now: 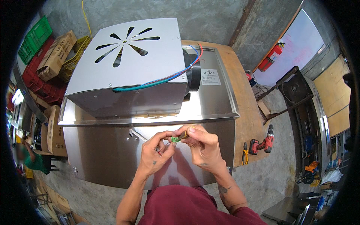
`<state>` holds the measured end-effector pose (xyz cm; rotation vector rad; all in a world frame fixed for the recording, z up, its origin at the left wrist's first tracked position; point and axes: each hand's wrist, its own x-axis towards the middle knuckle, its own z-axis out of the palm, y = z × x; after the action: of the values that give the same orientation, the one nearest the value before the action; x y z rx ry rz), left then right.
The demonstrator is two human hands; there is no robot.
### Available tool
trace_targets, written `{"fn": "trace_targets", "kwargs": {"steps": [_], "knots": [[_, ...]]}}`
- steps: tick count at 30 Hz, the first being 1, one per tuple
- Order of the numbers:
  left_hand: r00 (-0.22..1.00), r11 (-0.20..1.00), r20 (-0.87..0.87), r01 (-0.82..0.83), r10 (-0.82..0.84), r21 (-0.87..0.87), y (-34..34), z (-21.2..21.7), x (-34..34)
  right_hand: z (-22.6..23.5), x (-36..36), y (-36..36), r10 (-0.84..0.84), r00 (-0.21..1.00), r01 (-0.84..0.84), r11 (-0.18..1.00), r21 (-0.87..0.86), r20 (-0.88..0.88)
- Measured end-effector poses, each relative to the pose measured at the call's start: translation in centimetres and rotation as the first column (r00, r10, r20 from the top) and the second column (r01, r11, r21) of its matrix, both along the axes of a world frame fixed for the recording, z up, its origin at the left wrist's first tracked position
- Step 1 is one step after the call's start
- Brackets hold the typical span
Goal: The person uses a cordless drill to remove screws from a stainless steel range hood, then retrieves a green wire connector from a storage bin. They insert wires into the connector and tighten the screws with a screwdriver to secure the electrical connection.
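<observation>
Both my hands meet over the front steel panel (101,150) of a range hood. My left hand (155,152) is closed, pinching a small green piece (174,139) between thumb and forefinger; its exact kind is too small to tell. A white cable (138,135) comes out of a hole in the panel and runs to my left fingers, with a reddish wire end showing below them. My right hand (204,146) is closed beside it, its fingertips around a thin yellow strip or wire (186,133) at the green piece.
Behind my hands stands the hood's grey metal box (146,80), with a blue, green and red wire bundle (161,80). Yellow-handled pliers (245,154) and a red cordless drill (264,142) lie on the wooden bench (243,112) at right. At far left, a person (35,159) in green.
</observation>
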<state>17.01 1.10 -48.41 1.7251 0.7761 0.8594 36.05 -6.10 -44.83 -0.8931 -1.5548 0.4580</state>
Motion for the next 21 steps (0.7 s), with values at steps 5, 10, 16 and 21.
{"fn": "trace_targets", "kwargs": {"steps": [5, 10, 16, 21], "knots": [[1.0, 1.0, -0.007, 0.014, -0.014, -0.009, 0.0, 0.0, 0.0, -0.4, 0.1, 0.4, -0.068, 0.997, 0.069, 0.997, 0.038, -0.029], [1.0, 1.0, 0.004, 0.005, -0.005, -0.008, 0.0, -0.3, 0.0, -0.8, -0.1, 0.1, -0.075, 0.997, 0.073, 0.995, 0.062, 0.027], [1.0, 1.0, -0.001, 0.011, -0.011, -0.015, 0.1, -0.3, -0.2, -0.1, -0.2, 0.3, -0.054, 0.997, 0.054, 0.999, 0.007, -0.059], [1.0, 1.0, 0.005, 0.004, -0.004, -0.007, 0.3, -0.5, 0.2, -1.4, 0.0, 0.3, -0.059, 0.998, 0.059, 0.998, 0.027, -0.018]]}}
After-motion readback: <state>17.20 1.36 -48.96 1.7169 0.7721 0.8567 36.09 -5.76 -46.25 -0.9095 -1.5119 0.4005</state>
